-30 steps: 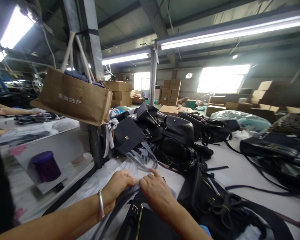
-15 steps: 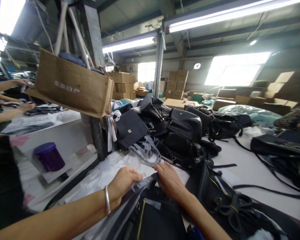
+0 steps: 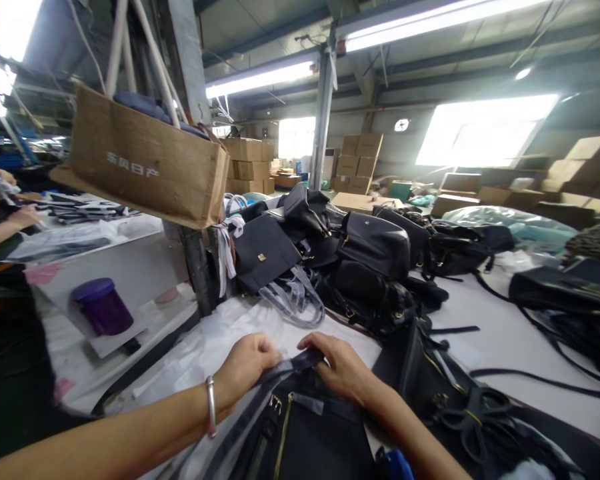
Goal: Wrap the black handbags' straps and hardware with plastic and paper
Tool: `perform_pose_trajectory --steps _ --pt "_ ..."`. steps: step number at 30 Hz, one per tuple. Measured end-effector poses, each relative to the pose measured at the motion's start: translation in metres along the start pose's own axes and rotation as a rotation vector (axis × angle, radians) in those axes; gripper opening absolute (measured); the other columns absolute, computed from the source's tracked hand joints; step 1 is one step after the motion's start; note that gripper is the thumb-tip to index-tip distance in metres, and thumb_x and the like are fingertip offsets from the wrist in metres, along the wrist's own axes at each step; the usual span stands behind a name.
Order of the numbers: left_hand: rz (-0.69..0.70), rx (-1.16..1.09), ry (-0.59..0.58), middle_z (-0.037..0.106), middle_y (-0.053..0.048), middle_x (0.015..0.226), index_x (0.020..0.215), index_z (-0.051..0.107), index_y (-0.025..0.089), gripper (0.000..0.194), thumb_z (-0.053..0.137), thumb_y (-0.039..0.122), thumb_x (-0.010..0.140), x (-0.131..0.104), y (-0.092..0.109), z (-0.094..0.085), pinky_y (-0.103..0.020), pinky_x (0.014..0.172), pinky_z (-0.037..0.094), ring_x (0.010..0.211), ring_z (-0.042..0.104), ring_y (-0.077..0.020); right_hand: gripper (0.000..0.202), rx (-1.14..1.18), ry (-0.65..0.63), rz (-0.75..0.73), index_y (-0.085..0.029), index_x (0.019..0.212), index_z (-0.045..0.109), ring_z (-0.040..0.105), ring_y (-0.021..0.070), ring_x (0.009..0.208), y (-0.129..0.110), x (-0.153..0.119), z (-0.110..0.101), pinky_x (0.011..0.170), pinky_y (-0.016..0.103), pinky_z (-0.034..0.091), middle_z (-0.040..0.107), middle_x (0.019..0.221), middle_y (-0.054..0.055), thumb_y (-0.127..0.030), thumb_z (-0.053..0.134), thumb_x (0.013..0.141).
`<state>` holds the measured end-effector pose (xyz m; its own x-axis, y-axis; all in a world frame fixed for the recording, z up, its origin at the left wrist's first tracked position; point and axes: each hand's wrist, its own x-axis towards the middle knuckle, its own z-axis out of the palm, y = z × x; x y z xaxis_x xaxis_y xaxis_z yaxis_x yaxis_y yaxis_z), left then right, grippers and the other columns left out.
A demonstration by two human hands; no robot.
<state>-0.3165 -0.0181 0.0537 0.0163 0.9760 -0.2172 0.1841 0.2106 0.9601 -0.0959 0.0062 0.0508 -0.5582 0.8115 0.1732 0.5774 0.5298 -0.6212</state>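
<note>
My left hand (image 3: 245,367), with a silver bangle at the wrist, pinches a dark strap (image 3: 307,361) partly wrapped in clear plastic. My right hand (image 3: 337,367) grips the same strap a short way to the right, fingers curled over it. The strap runs down and left from my left hand, over the side of a black bag (image 3: 325,440) with a gold zipper and buckles. Beyond my hands, a loop of plastic-wrapped straps (image 3: 300,300) lies beside a black bag with a gold clasp (image 3: 263,257).
Black bags (image 3: 373,243) are heaped behind my hands. More bags and long straps (image 3: 545,380) lie on the right. A burlap bag (image 3: 145,160) hangs at a post on the left, above a purple container (image 3: 103,307). Another person's hand (image 3: 25,217) shows at far left.
My right hand has opened its grasp slightly and shifted, showing more of the dark strap between my hands. The view has shifted a little. The person at far left has drawn their hands back.
</note>
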Motion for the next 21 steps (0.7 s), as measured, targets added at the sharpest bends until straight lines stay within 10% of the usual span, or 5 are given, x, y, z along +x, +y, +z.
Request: perform_pose_trajectory --steps 7,21 --pt "0.11 0.083 -0.005 0.053 0.005 0.057 0.062 0.054 0.018 0.018 0.067 0.029 0.067 -0.005 -0.008 -0.003 -0.025 0.056 0.033 0.057 0.045 -0.0133 0.035 0.354 -0.521 0.061 -0.02 0.114 0.065 0.059 0.0161 0.084 0.001 0.007 -0.035 0.074 0.024 0.044 0.067 0.091 0.001 -0.043 0.057 0.089" --pt "0.095 0.086 -0.046 0.054 0.004 0.058 0.063 0.054 0.018 0.013 0.063 0.023 0.071 -0.015 0.008 0.002 -0.025 0.054 0.033 0.056 0.046 -0.012 0.03 0.45 -0.267 0.276 -0.017 0.073 0.06 0.048 0.0102 0.06 0.006 0.013 -0.021 0.054 0.02 0.035 0.057 0.064 -0.003 -0.045 0.072 0.074"
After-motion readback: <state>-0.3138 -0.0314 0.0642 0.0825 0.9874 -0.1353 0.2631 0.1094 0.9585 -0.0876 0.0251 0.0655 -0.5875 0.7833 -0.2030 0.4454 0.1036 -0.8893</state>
